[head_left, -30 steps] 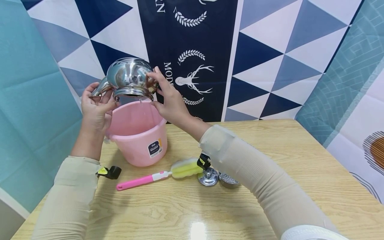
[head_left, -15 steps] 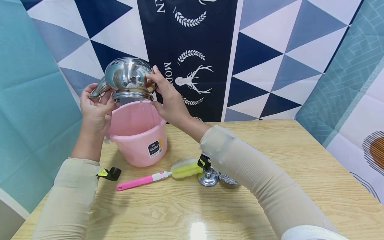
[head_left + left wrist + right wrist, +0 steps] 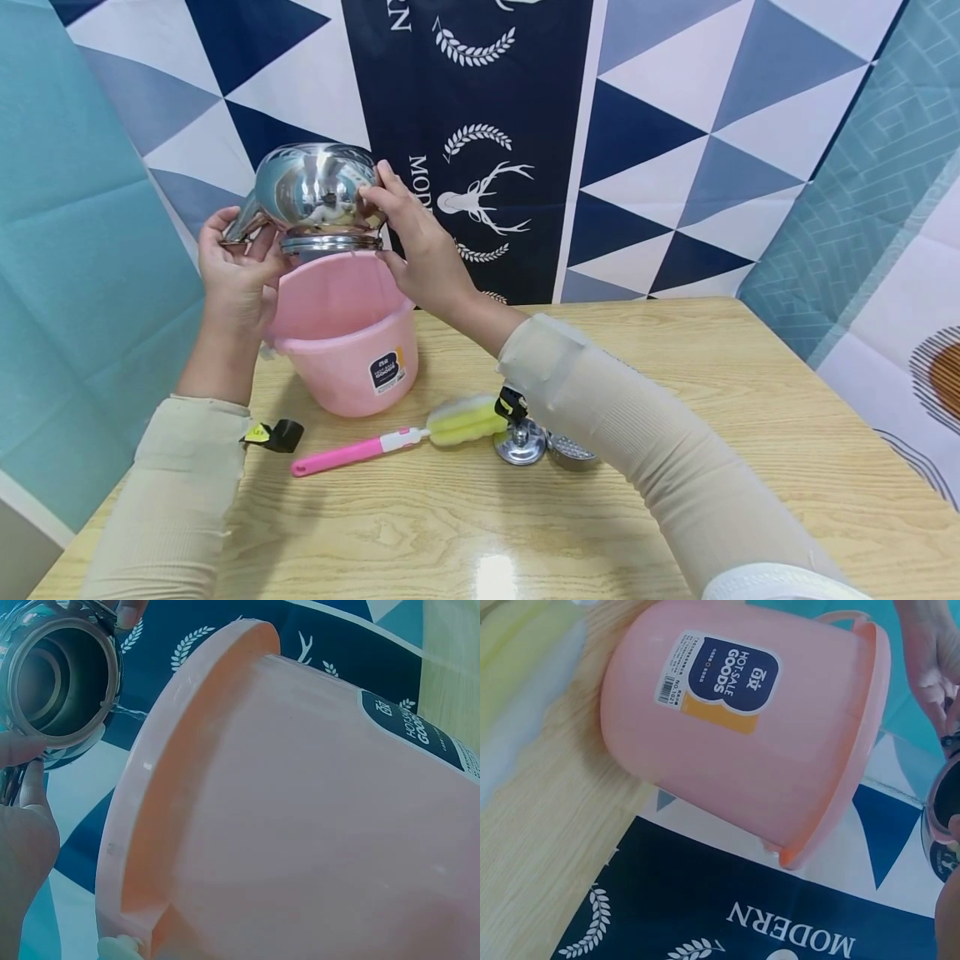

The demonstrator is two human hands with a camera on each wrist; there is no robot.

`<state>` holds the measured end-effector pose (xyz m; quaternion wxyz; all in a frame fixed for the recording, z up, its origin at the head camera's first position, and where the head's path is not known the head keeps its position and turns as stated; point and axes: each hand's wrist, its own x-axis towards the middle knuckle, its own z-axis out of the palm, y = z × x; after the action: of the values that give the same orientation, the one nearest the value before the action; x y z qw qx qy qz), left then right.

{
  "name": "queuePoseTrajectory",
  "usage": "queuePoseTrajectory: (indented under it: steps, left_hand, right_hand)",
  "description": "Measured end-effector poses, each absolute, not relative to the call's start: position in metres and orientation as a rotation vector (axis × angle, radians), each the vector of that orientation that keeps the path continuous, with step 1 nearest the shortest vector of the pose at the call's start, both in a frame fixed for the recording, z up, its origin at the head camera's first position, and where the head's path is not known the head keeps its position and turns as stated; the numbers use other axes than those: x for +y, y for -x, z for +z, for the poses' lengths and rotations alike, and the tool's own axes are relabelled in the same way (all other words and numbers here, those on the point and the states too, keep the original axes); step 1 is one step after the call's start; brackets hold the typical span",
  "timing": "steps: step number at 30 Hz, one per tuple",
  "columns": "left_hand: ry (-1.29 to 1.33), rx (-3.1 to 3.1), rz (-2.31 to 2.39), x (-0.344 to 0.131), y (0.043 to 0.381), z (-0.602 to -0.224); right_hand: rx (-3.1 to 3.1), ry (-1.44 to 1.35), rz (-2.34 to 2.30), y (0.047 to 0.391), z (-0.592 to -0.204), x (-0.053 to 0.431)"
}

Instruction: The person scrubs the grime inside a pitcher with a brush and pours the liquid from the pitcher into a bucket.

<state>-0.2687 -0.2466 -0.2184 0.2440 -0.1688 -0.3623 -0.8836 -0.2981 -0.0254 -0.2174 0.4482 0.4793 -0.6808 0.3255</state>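
Observation:
Both hands hold a shiny steel teapot [image 3: 315,183] upside down over a pink bucket [image 3: 348,375]. My left hand [image 3: 238,271] grips its spout. On the other side my right hand [image 3: 426,250] holds the teapot at its handle side, thumb near the rim and fingers on the body. In the left wrist view the teapot's round mouth [image 3: 67,682] shows, with a thin trickle of water [image 3: 129,712] beside it near the bucket's rim. The right wrist view catches only part of the teapot [image 3: 946,802] at its right edge.
On the wooden table [image 3: 390,533] lies a sponge brush [image 3: 465,421] with yellow head and pink handle. Next to it are a steel lid [image 3: 521,443] and a perforated steel strainer [image 3: 572,454], partly behind the right sleeve. A patterned wall cloth [image 3: 645,150] stands behind the table.
The teapot has shifted slightly left and tipped so that its dark mouth, visible a second ago in the head view, is now seen edge-on. Both hands moved with it, keeping their grip.

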Motion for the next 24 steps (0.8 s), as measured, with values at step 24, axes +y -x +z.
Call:
queuePoseTrajectory:
  steps: [24]
  left_hand:
    - [0.43, -1.103, -2.387, -0.2464, 0.2647, -0.2227]
  right_hand:
    - [-1.67, -1.205, 0.727, 0.295, -0.217, -0.0232]
